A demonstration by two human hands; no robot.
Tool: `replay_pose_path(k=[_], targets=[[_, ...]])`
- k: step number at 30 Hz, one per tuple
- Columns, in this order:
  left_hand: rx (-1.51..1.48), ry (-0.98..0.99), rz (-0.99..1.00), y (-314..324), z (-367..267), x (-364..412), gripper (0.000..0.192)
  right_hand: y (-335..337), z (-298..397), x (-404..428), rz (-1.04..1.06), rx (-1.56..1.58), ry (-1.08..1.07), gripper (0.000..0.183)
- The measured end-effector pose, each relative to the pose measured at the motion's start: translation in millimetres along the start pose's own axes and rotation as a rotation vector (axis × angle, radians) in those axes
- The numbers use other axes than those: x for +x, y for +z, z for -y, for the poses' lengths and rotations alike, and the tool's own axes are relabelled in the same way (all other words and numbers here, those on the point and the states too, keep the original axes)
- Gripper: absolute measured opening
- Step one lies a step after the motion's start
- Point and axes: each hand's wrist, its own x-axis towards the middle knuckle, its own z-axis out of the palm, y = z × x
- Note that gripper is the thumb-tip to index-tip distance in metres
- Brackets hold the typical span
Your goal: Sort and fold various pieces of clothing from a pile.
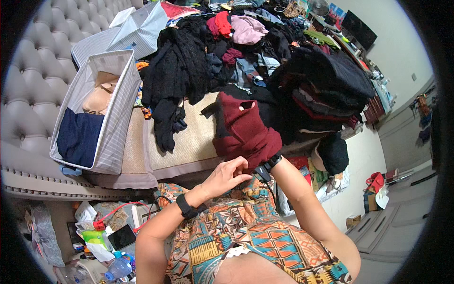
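Observation:
A maroon knitted garment [244,131] with a dark part at its left lies bunched over the front edge of the bed. My right hand is inside or beneath it; only a bit of skin [247,105] shows through an opening, and the wrist wears a black band. My left hand [227,175] is at the garment's lower edge, thumb and fingers curled close together; whether they pinch the cloth is not plain. Black clothing [177,71] lies to the left, and a folded stack of dark garments [319,88] stands to the right.
A striped fabric bin [118,142] holding navy cloth [79,136] and beige bras [97,99] stands at the left by the tufted headboard [42,81]. Mixed clothes cover the bed's far part. A phone [122,237] and a plastic bottle [118,268] lie at lower left.

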Motion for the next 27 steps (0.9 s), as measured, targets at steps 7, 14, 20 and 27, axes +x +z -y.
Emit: replay_pose_path(k=[7,14,20,27], targets=[[0.527,0.263,-0.236,12.3,30.1,6.2,0.084,4.3,-4.1,9.8,-0.021,-0.120,-0.061,0.047],[0.688,0.349,-0.421,8.1,50.7,20.4,0.072,6.3,-15.7,18.2,-0.030,-0.310,-0.109,0.046],[0.528,0.322,-0.504,-10.4,42.9,26.4,0.057,4.8,-23.7,15.5,-0.003,-0.505,-0.126,0.046],[0.638,0.285,-0.711,-85.3,42.7,53.5,0.034,15.9,-27.2,0.9,0.217,-0.776,-0.174,0.037]])
